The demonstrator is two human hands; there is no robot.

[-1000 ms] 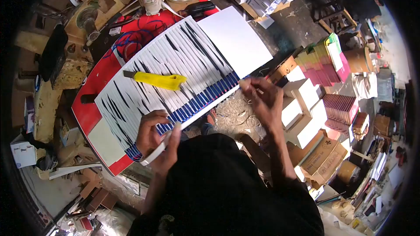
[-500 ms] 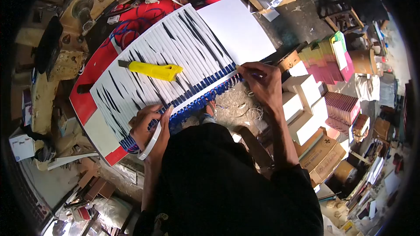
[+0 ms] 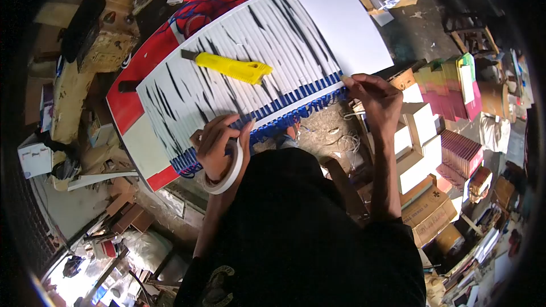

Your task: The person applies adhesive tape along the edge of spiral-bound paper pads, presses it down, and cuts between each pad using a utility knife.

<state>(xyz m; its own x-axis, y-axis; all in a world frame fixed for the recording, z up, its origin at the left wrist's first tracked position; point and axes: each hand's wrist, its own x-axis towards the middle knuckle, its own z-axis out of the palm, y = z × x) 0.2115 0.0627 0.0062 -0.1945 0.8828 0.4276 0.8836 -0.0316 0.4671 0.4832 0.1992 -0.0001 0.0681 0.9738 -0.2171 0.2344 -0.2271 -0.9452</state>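
Observation:
A long row of white strips with black streaks (image 3: pixel 256 40) lies fanned on the table, blue ribbon-like ends (image 3: pixel 307 91) along its near edge. Across those ends runs a narrow white tape strip (image 3: pixel 297 104). My left hand (image 3: pixel 219 142) is closed around a white roll of tape (image 3: pixel 232 175), fingertips at the strip's left end. At the far right end, my right hand (image 3: pixel 378 99) pinches the tape between thumb and finger, touching the row's corner. A yellow utility knife (image 3: pixel 236 69), blade out to the left, rests on top of the strips.
Beneath the row is a red and white table (image 3: pixel 126 111), with a white sheet (image 3: pixel 350 28) at right. Blue cords (image 3: pixel 196 8) lie behind. Stacked pink-covered books (image 3: pixel 462 150), white boxes (image 3: pixel 424 148) and a cardboard carton (image 3: pixel 429 213) stand to the right.
The whole view has shifted, so the table and hands appear farther right and slightly higher. My left hand has turned a little, showing more of the tape roll. Both hands keep their hold.

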